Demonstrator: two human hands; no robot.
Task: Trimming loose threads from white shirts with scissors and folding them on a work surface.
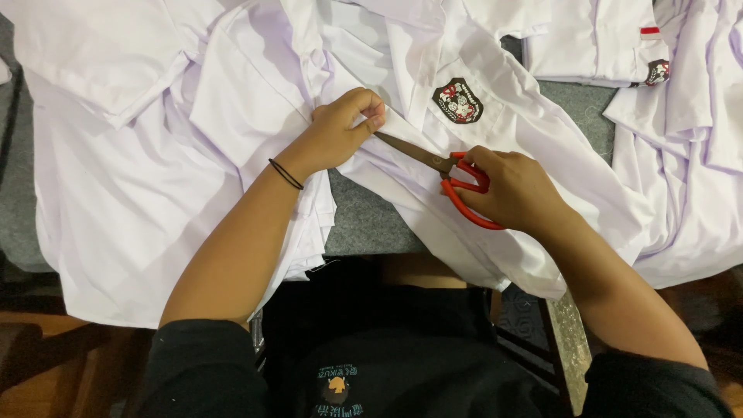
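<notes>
Left hand [340, 128] pinched white shirt [495, 155] fabric; right hand [507, 190] gripped red-handled scissors [453, 174], blade tips touching the pinching fingers [370, 116]. Risk: nicked fingertip or cloth.

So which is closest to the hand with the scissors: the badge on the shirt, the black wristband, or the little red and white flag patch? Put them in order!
From the right hand:
1. The badge, just above it on the shirt.
2. The black wristband, to the left, on the other wrist.
3. The red and white flag patch, far up at the top right.
</notes>
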